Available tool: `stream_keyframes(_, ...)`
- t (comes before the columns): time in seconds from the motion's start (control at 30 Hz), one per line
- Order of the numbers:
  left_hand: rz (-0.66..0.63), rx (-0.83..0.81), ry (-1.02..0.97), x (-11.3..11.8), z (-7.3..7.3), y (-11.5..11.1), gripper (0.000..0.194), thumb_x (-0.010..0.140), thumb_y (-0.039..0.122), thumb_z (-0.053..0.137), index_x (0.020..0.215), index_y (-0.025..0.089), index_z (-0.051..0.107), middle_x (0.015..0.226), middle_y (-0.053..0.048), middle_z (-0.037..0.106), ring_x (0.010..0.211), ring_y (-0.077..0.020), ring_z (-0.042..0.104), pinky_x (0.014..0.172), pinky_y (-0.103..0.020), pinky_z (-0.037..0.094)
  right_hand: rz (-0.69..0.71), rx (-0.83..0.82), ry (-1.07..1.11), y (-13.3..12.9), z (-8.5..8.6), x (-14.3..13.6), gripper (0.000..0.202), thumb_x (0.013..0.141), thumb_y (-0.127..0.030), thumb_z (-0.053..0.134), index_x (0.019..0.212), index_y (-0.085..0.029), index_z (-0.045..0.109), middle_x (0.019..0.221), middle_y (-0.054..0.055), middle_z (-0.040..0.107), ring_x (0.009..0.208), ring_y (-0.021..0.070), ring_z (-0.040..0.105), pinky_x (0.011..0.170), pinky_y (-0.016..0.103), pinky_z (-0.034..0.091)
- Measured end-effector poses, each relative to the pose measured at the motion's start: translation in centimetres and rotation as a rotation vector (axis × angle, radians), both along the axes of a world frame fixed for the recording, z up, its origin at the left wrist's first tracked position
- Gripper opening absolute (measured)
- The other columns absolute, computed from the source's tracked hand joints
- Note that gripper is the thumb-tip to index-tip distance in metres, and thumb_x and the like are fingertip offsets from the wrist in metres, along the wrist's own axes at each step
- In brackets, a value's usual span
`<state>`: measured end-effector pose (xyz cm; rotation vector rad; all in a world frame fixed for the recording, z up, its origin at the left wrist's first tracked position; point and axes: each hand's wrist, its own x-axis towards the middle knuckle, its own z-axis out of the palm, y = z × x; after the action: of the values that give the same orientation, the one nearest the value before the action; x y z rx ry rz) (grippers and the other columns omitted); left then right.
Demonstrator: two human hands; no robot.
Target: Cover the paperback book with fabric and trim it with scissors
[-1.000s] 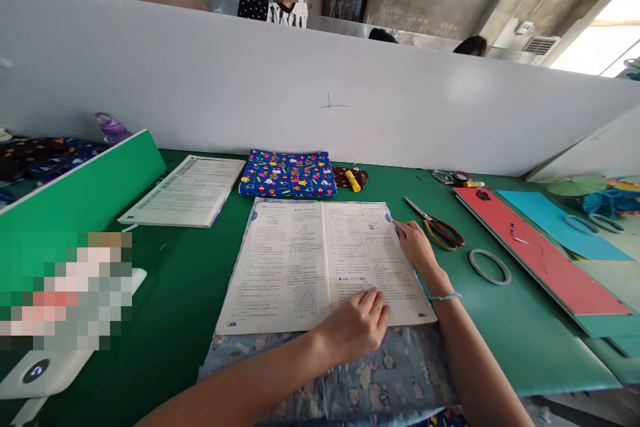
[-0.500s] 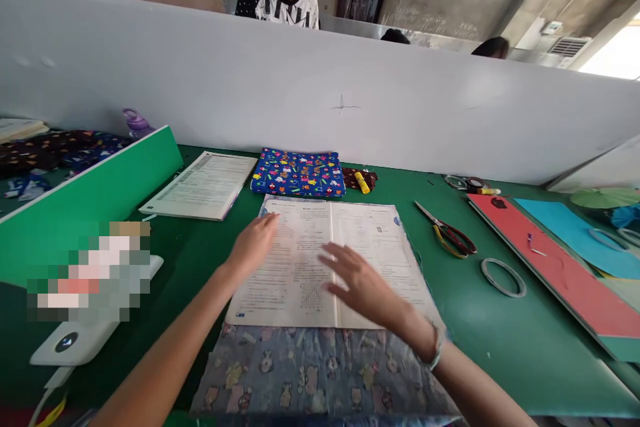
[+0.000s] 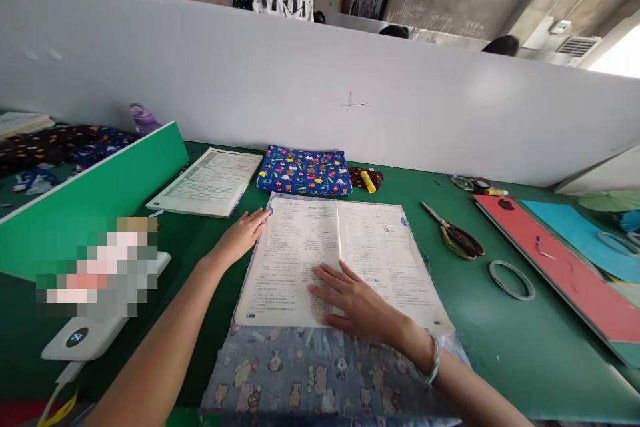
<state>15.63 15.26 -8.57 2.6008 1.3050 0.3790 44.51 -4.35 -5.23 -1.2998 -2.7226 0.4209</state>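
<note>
An open printed book (image 3: 380, 247) lies on a greyish-blue cloth (image 3: 320, 373) patterned with small animals. The cloth sticks out below the book and along its right side. At the book's upper left edge rests my left hand (image 3: 237, 238), fingers stretched out and touching the margin. My right hand (image 3: 355, 300) lies flat with spread fingers over the lower middle of the pages, near the spine. Neither hand holds anything.
Behind the book sit folded blue patterned fabric (image 3: 305, 170) and a yellow glue stick (image 3: 368, 181). Scissors (image 3: 457, 237), a tape ring (image 3: 511, 280) and a red board (image 3: 560, 273) lie right. Left are another book (image 3: 210, 180), a power bank (image 3: 80, 337) and a green divider (image 3: 100, 180). A person sits beyond the white partition (image 3: 240, 80).
My left hand has moved left, off the page to the book's left edge. My right hand has come down onto the lower middle of the pages. The view has shifted slightly.
</note>
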Motion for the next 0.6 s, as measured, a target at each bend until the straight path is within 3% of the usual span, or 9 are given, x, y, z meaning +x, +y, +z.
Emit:
stream_keyframes(0.13,-0.019,0.047,-0.031,0.3,0.1,-0.4,0.047,0.096,0.031,0.026,0.135,0.021,0.051,0.145,-0.004,0.048,0.139,-0.0192,0.035,0.116,-0.042,0.027,-0.01,0.044,0.029,0.2,0.1,-0.1,0.06,0.087,-0.037,0.062,0.142,-0.023,0.043,0.154,0.009,0.032,0.143,0.0233,0.025,0.118,0.052,0.016)
stream_keyframes(0.27,0.003,0.061,-0.064,0.6,0.0,-0.5,0.047,0.095,0.028,0.028,0.133,0.019,0.054,0.141,-0.006,0.052,0.132,-0.0185,0.046,0.115,-0.039,0.03,-0.053,0.141,0.101,1.1,0.5,-0.8,0.05,0.093,-0.036,0.052,0.139,-0.016,0.047,0.149,0.012,0.041,0.141,0.0231,0.03,0.118,0.049,0.02)
stream_keyframes(0.43,0.017,0.065,-0.092,0.7,0.2,-0.6,0.046,0.094,0.027,0.028,0.132,0.02,0.053,0.139,-0.005,0.054,0.13,-0.0178,0.049,0.114,-0.038,0.033,0.102,0.224,0.061,0.6,1.2,-3.4,0.059,0.091,-0.042,0.055,0.14,-0.012,0.043,0.15,0.015,0.038,0.142,0.0274,0.026,0.115,0.052,0.028)
stream_keyframes(0.6,0.016,0.054,-0.102,0.7,0.5,-0.8,0.045,0.094,0.026,0.029,0.13,0.018,0.054,0.138,-0.006,0.055,0.129,-0.0175,0.05,0.114,-0.037,0.034,0.166,0.423,-0.086,-1.5,1.0,-5.4,0.047,0.092,-0.016,0.048,0.137,-0.005,0.045,0.145,0.017,0.044,0.138,0.0312,0.034,0.109,0.052,0.04)
